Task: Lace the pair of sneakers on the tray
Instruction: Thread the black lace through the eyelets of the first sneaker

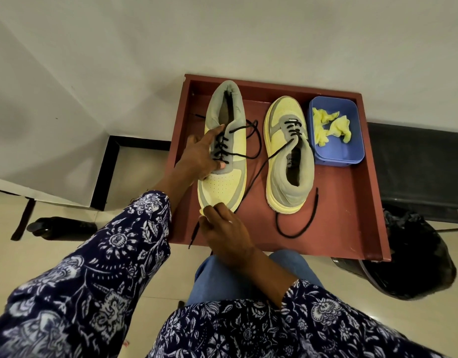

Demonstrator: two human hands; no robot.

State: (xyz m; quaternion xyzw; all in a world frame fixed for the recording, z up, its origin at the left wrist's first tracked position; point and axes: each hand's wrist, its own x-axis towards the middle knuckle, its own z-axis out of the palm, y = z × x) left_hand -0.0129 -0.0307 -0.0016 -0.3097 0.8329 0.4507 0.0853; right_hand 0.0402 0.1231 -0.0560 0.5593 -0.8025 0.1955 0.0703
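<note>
One red-brown tray with a raised rim sits in front of the person and bears everything in play: two sneakers, two black laces and one blue tub. The left sneaker lies toe toward the person, yellow and grey; the right sneaker lies beside it, apart, with its heel toward the person. Each shoe has one black lace threaded through several rows of eyelets, ends loose. The left shoe's lace loops out over the tray floor between the two shoes; the right shoe's lace trails in a curve near the tray's front edge, with another end running diagonally toward the left shoe's toe. The left hand grips the left sneaker from its outer side, fingers curled over the laced part and thumb pressed by the lowest row. The right hand pinches the toe tip of the same shoe, fingers curled around its edge. The one blue tub, at the tray's far right, holds two crumpled yellow cloths.
</note>
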